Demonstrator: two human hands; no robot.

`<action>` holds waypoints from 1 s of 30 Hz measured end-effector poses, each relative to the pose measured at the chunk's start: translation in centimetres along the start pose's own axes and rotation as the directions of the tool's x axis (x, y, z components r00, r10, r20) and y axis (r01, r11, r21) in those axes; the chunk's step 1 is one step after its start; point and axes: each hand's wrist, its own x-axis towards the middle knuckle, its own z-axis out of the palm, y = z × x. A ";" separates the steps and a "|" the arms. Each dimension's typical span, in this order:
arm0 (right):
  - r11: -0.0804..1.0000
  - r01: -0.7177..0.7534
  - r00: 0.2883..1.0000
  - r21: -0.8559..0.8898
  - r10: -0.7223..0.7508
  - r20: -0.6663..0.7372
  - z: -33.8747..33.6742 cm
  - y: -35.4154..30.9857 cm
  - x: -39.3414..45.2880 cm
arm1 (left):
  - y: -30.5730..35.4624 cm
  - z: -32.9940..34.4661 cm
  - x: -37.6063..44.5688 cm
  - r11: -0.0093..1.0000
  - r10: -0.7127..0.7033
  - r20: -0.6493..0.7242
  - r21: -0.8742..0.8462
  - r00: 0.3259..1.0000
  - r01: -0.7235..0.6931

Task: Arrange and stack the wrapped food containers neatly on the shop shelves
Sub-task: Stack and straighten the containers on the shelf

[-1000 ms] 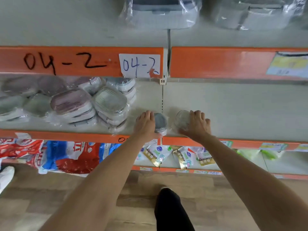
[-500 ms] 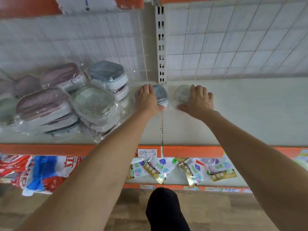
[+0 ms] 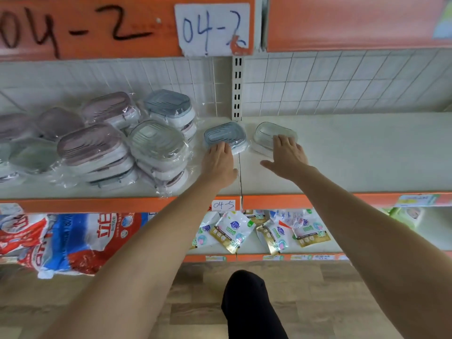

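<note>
A blue-lidded wrapped container (image 3: 225,134) lies flat on the white shelf (image 3: 367,152), just left of the upright post. My left hand (image 3: 220,163) rests on its near edge with straight fingers. A clear-lidded wrapped container (image 3: 270,132) lies beside it on the right. My right hand (image 3: 287,156) touches its near side, fingers extended and thumb spread out. Left of both, stacks of wrapped containers (image 3: 156,148) with pink, green and blue lids stand in several piles.
An orange shelf edge (image 3: 281,200) runs along the front, with a small tag reading 04-5. The shelf stretches bare to the right. Below hang refill pouches (image 3: 232,232) and large detergent bags (image 3: 71,238). A slotted post (image 3: 237,86) divides the tiled back wall.
Both hands have slid the two containers deeper onto the shelf toward the back wall. The fingers have flattened and drawn back to the containers' near edges. My head has also shifted.
</note>
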 end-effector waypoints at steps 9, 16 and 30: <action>0.995 0.065 0.963 0.078 -0.083 0.256 -6.1 -2.9 -11.5 | 0.0 -8.1 -9.0 0.992 0.095 0.379 -0.110 0.920 -0.057; 0.987 0.160 0.919 0.007 -0.152 0.363 -14.1 -6.9 -19.3 | -0.8 -18.1 -15.7 0.994 0.110 0.586 -0.057 0.803 -0.095; 0.970 0.244 0.970 0.003 -0.244 -0.020 -31.6 -11.2 -24.0 | -1.6 -37.5 -18.3 0.983 0.179 0.144 0.006 0.973 -0.182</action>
